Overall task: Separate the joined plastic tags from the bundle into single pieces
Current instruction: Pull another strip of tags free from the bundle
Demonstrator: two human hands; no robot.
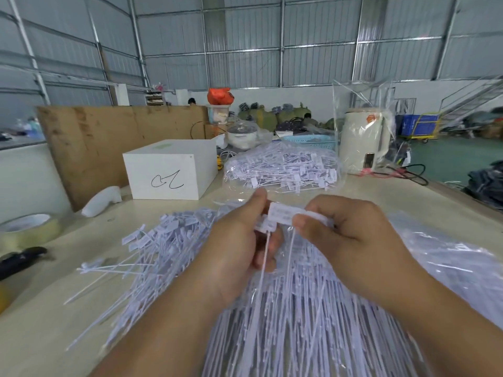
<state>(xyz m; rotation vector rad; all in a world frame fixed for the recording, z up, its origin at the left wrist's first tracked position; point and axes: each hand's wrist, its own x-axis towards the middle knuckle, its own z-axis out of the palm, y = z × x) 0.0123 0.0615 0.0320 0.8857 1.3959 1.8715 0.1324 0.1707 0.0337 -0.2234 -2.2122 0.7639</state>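
A: Table (381, 191) status?
B: Loose tags (152, 246) at 9 o'clock, bagged tags (283, 167) at 12, white box (171, 170) at 11.
A: Hands?
B: My left hand (239, 248) and right hand (351, 235) both pinch the joined strip (283, 214), centre, above the bundle (299, 322) at 6.

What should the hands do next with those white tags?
Probably pull apart: the left hand and right hand each pinch one end of the joined tags, so snapping one free for the loose pile seems next.
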